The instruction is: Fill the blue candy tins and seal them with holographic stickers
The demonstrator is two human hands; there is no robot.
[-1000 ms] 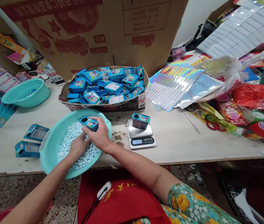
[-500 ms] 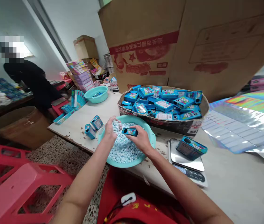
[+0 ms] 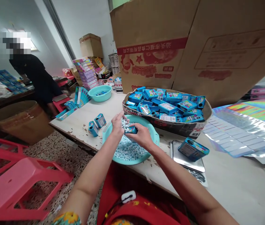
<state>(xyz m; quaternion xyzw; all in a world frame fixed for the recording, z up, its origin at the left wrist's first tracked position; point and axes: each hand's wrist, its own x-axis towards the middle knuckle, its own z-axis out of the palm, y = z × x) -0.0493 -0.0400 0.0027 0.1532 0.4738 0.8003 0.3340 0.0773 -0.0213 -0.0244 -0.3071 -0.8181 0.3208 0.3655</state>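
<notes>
Over a turquoise basin (image 3: 155,137) of small pale blue candies (image 3: 129,152), my left hand (image 3: 117,124) is cupped round a handful of them. It tilts against the top of a small blue candy box (image 3: 132,129), and candies lie over the box's opening. My right hand (image 3: 143,136) grips that box between thumb and fingers. Two similar boxes (image 3: 97,124) stand on the table left of the basin. To the right, another blue box (image 3: 193,149) rests tilted on a digital scale (image 3: 173,156).
Behind the basin stands a cut-down carton (image 3: 181,128) heaped with blue boxes, backed by a large cardboard sheet (image 3: 151,28). Silvery holographic sheets (image 3: 237,134) lie at right. A second basin (image 3: 103,97) sits farther back. Red stools (image 3: 27,187) and a person (image 3: 34,72) are at left.
My left hand has lifted its candies from the basin to the box, and they now spill onto its opening. My right hand still holds the box. The view has shifted slightly.
</notes>
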